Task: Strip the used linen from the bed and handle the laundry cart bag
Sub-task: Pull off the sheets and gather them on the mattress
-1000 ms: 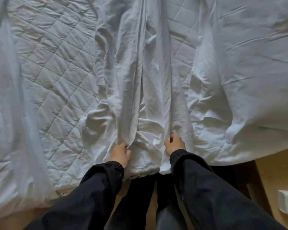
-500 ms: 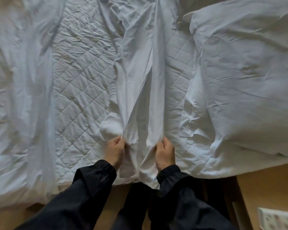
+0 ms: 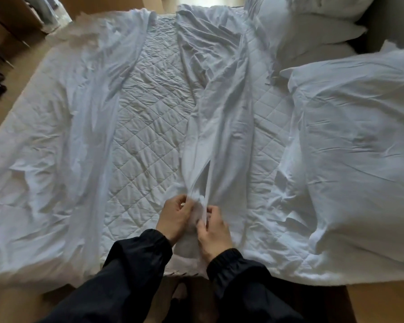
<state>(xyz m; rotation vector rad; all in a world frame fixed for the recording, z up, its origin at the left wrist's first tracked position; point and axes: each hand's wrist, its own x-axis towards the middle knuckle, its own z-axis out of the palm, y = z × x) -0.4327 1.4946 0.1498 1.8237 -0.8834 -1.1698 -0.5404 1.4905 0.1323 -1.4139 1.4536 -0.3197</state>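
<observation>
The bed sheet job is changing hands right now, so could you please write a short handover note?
Left hand and right hand: both shut on the gathered sheet at the near edge of the bed.
Quilted mattress pad is bared down the middle; more loose linen lies at left, duvet and pillows at right.
Done: sheet pulled loose and bunched.
Left: lift it off, clear the rest. No laundry cart bag in view.

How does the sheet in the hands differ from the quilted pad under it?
The sheet is smooth cloth, bunched into a long wrinkled strip; the pad has diamond stitching and lies flat. The left hand and right hand grip the sheet's near end; neither holds the pad. Both are white.
</observation>
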